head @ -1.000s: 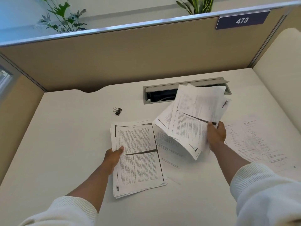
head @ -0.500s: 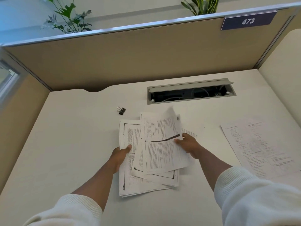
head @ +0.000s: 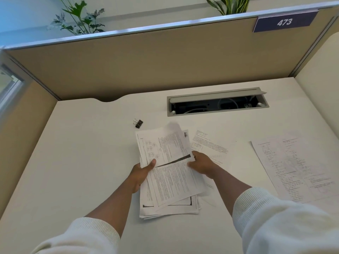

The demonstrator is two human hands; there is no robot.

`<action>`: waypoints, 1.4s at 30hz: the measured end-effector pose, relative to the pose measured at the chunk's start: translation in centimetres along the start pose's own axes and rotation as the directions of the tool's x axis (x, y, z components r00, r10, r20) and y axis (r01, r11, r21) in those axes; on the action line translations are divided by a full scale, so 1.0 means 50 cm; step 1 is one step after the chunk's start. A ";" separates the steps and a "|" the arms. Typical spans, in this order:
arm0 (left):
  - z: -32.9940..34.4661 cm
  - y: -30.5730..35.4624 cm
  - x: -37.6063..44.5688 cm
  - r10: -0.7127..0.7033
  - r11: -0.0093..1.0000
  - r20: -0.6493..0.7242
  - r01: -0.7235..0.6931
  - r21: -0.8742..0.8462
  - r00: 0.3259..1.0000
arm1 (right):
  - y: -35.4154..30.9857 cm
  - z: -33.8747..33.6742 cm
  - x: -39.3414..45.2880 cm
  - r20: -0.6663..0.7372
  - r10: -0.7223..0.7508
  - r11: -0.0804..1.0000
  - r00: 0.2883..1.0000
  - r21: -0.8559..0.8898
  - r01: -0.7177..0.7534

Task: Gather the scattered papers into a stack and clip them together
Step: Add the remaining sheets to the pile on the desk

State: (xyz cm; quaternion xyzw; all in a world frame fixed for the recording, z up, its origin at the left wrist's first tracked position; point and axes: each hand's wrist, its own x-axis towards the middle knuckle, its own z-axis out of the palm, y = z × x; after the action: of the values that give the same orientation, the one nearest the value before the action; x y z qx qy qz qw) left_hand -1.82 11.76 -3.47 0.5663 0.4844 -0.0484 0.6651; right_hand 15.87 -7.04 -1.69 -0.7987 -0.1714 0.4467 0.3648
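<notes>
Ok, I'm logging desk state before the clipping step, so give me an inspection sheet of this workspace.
Surface: white desk, bare apart from the papers and clip.
Job's things: uneven paper stack at centre, sheets fanned out of line; loose sheet right of it, partly under the right hand; larger sheet farther right, lying apart; binder clip behind the stack, untouched.
Clutter: nothing seen.
Grippers: left hand grips the stack's left edge, thumb on top; right hand holds its right edge.
Cables: pale cables inside the open cable tray.
Surroundings: tan partition, sign 473, plants behind.
</notes>
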 end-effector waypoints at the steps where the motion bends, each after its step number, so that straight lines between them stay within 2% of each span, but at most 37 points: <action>1: -0.001 -0.003 0.003 0.007 1.000 -0.004 -0.007 0.003 1.000 | -0.002 0.005 0.001 0.011 0.000 1.000 1.000 -0.004 0.000; 3: -0.003 -0.007 0.009 0.013 1.000 -0.026 -0.013 0.006 1.000 | -0.002 0.012 0.006 -0.016 0.002 1.000 1.000 -0.006 -0.002; 6: -0.006 -0.011 0.016 0.008 1.000 -0.044 -0.007 0.013 0.999 | 0.010 0.005 0.013 -0.206 0.081 0.996 0.975 -0.015 -0.086; 9: -0.005 -0.012 0.015 0.007 1.000 -0.048 -0.006 0.019 0.999 | 0.024 -0.015 0.018 -0.413 0.233 0.967 0.880 0.004 -0.254; 11: -0.006 -0.015 0.014 -0.004 1.000 -0.059 0.005 0.026 0.998 | 0.025 -0.028 0.015 -0.509 0.381 0.901 0.771 0.019 -0.433; 13: -0.006 -0.017 0.015 -0.013 0.999 -0.067 0.015 0.036 0.998 | 0.027 -0.041 0.008 -0.543 0.511 0.820 0.667 0.075 -0.567; 16: -0.005 -0.022 0.018 -0.020 0.999 -0.062 0.022 0.044 0.998 | 0.037 -0.051 0.001 -0.530 0.637 0.718 0.560 0.144 -0.681; 20: -0.001 -0.024 0.023 -0.037 0.997 -0.057 0.040 0.059 0.998 | 0.044 -0.044 -0.002 -0.526 0.685 0.659 0.504 0.151 -0.737; 27: -0.003 -0.033 0.029 -0.063 0.995 -0.067 0.068 0.069 0.996 | 0.042 -0.031 0.012 -0.509 0.688 0.690 0.518 0.237 -0.683; 31: -0.003 -0.035 0.030 -0.075 0.995 -0.067 0.079 0.064 0.995 | 0.053 -0.031 0.018 -0.491 0.614 0.788 0.618 0.327 -0.522; 33: -0.003 -0.036 0.028 -0.077 0.994 -0.059 0.081 0.067 0.995 | 0.060 -0.033 0.014 -0.512 0.550 0.834 0.660 0.294 -0.467; 35: -0.004 -0.036 0.027 -0.072 0.994 -0.059 0.076 0.073 0.996 | 0.067 -0.040 0.008 -0.571 0.470 0.881 0.673 0.254 -0.399; 39: -0.011 -0.034 0.027 -0.065 0.994 -0.068 0.070 0.084 0.996 | 0.055 -0.063 0.005 -0.732 0.335 0.939 0.593 0.205 -0.277; 42: -0.017 -0.035 0.029 -0.062 0.994 -0.085 0.069 0.086 0.994 | 0.046 -0.086 0.011 -0.786 0.350 0.937 0.510 0.287 -0.202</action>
State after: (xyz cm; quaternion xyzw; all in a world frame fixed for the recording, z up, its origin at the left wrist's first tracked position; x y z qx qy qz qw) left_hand -2.62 12.51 -5.63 0.5806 0.5272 -0.0683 0.6167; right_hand 19.67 -10.11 -2.26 -0.8989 0.1854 0.0840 0.3881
